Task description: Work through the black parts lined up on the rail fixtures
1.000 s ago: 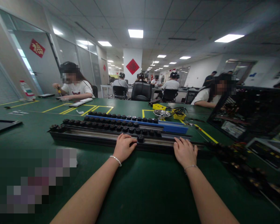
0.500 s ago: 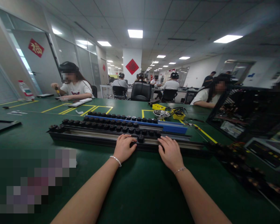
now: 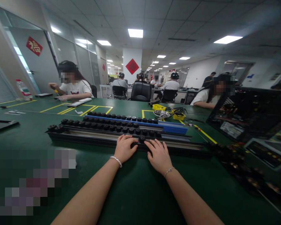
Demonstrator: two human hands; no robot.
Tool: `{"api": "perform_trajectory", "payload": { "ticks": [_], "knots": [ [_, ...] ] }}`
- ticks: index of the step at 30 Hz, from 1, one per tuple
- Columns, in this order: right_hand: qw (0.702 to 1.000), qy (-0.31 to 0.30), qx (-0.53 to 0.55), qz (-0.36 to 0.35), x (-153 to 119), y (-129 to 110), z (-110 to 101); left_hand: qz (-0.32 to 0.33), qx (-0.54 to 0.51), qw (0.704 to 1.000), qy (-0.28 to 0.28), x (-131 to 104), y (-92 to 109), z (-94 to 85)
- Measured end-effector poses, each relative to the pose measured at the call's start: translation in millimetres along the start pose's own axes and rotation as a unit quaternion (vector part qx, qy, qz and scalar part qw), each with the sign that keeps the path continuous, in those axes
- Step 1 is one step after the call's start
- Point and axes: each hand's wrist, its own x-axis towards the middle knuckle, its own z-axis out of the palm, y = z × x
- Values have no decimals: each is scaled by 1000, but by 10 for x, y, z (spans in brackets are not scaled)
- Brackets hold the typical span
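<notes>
A long black channel-shaped rail [image 3: 89, 137] lies crosswise on the table before me. My left hand [image 3: 125, 147] rests over its near wall, fingers loosely stretched and thumb apart in front. A small black round part [image 3: 142, 139] sits in the channel just right of the left fingertips. On the other side of that part is my right hand [image 3: 158, 153], its fingers spread and their tips at the rail, close to the part. Behind stand more rails holding rows of black round parts [image 3: 112, 127], with a blue rail [image 3: 173, 128] farthest back.
A metal bowl [image 3: 161, 114] and yellow trays [image 3: 158, 107] with cables stand beyond the rails. At right are an open black case [image 3: 236, 115], a grey boxed device [image 3: 269, 153] and a dark cluster of parts [image 3: 241, 165]. Co-workers sit across the table, left and right.
My right hand has slid left along the rail, closer to the small black part and my left hand. The left hand has stayed in place.
</notes>
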Motion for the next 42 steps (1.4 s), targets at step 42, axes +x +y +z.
{"api": "perform_trajectory", "payload": {
  "ticks": [42],
  "knots": [
    [1000, -28, 9, 1, 4, 86, -35, 19, 7, 999, -24, -20, -11, -5]
  ]
}}
